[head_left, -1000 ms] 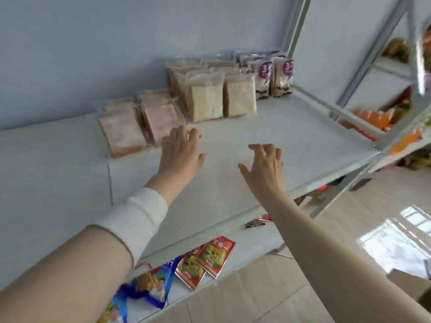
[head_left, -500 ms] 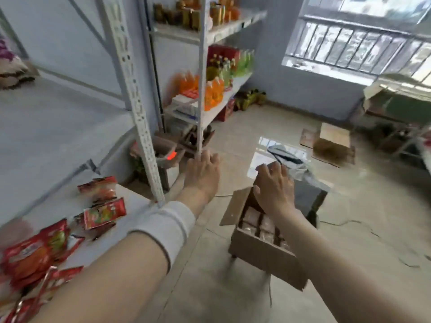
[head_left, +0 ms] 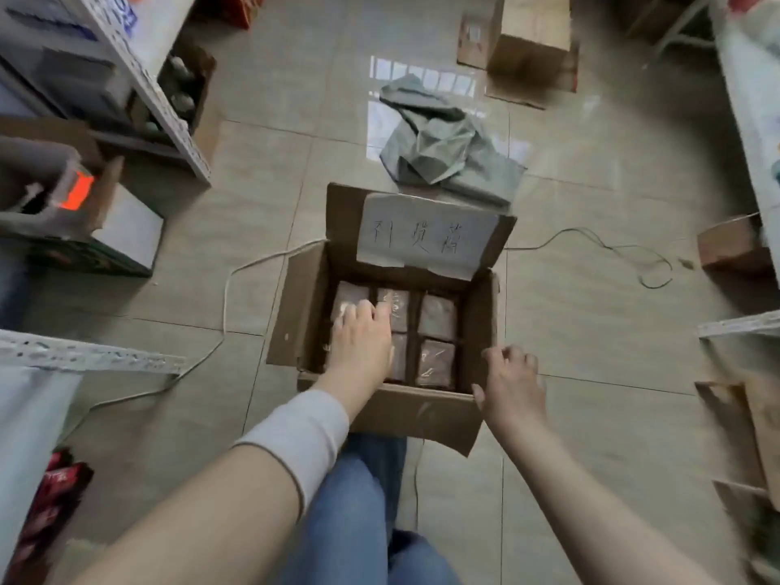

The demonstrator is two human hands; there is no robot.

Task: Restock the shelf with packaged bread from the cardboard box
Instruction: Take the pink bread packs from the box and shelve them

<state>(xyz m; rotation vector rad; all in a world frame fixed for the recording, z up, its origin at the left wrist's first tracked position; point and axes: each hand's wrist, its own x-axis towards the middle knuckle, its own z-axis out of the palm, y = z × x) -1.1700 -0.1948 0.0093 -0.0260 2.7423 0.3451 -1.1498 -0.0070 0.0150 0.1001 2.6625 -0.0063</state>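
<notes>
An open cardboard box [head_left: 405, 409] stands on the tiled floor right in front of me, with a handwritten paper label on its raised back flap. Inside lie several packaged breads [head_left: 437, 317] in clear wrap, packed side by side. My left hand [head_left: 362, 346] reaches down into the box, its fingers spread over the left packs and touching them. My right hand [head_left: 508, 386] hovers with loosely spread fingers at the box's near right corner, holding nothing. The shelf edge [head_left: 84, 355] shows at the left.
A crumpled grey bag [head_left: 439, 145] lies behind the box. A thin cable [head_left: 223, 297] trails across the floor on both sides. Other cardboard boxes [head_left: 532, 44] stand at the back, and shelving with goods flanks the left and right edges. My jeans-clad legs are below.
My view has swung from the shelf down to the box on the floor. Both hands have left the shelf; the left is now inside the box on the bread packs.
</notes>
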